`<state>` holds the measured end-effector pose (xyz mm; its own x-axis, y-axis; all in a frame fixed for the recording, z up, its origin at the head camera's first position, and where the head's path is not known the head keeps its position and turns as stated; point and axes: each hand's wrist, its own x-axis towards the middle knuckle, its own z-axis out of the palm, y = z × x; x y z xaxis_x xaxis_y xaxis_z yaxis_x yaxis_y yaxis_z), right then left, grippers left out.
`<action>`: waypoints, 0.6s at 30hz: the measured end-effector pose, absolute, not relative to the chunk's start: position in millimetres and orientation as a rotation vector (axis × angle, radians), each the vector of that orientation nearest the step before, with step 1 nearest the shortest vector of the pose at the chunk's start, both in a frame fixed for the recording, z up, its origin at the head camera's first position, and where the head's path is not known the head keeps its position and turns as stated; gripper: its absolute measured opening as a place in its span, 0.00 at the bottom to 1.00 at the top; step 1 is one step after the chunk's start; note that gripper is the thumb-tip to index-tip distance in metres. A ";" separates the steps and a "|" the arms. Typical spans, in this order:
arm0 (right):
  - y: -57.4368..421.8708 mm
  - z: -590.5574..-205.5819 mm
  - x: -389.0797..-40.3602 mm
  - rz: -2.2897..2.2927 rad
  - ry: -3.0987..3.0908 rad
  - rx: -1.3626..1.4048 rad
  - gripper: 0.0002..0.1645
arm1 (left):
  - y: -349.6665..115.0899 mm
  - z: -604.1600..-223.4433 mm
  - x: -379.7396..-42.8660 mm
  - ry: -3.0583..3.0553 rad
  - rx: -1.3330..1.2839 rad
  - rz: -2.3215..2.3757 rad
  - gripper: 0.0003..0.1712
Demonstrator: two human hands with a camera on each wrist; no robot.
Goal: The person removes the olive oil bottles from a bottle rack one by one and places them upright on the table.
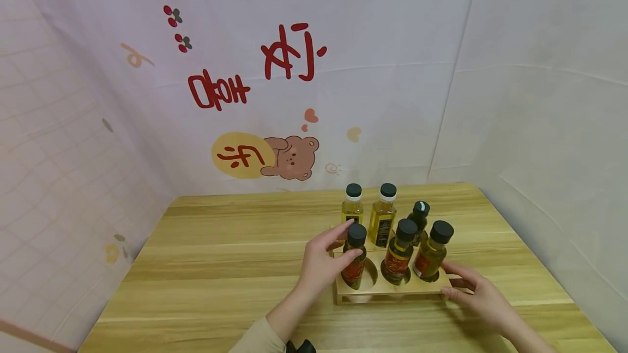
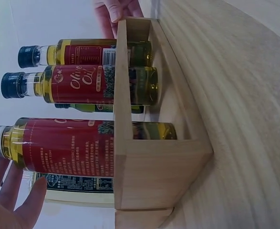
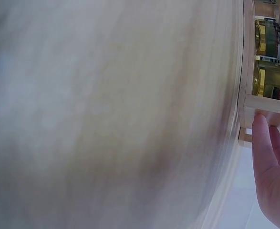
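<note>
My left hand (image 1: 321, 260) grips an olive oil bottle (image 1: 353, 274) near its black cap, thumb in front and fingers behind. Its base sits inside the left front hole of the wooden rack (image 1: 392, 287). In the left wrist view, the red label of this bottle (image 2: 73, 145) faces the camera. Two more red-label bottles (image 1: 398, 260) (image 1: 429, 259) stand in the other front holes. At the rack's right end my right hand (image 1: 478, 293) rests its fingertips on the end panel, fingers nearly straight in the right wrist view.
Behind the front row stand two clear bottles of yellow oil (image 1: 352, 212) (image 1: 382, 221) and a smaller dark bottle (image 1: 418, 222). All this is on a wood-grain table (image 1: 221, 266). A printed curtain (image 1: 382, 97) hangs beyond its back edge.
</note>
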<state>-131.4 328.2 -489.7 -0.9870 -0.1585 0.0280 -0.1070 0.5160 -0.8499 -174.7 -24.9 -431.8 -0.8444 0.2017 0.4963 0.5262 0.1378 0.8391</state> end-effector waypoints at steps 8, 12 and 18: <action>327.1 -492.0 -129.2 -1.486 2.702 -0.235 0.39 | -23.5 -429.0 -175.5 -2.126 -0.700 -1.839 0.29; 326.2 -492.9 -128.6 -1.491 2.703 -0.242 0.39 | -25.6 -426.2 -174.3 -2.102 -0.665 -1.885 0.28; 324.3 -493.4 -127.2 -1.489 2.706 -0.227 0.39 | -32.4 -409.4 -171.0 -2.023 -0.653 -1.939 0.28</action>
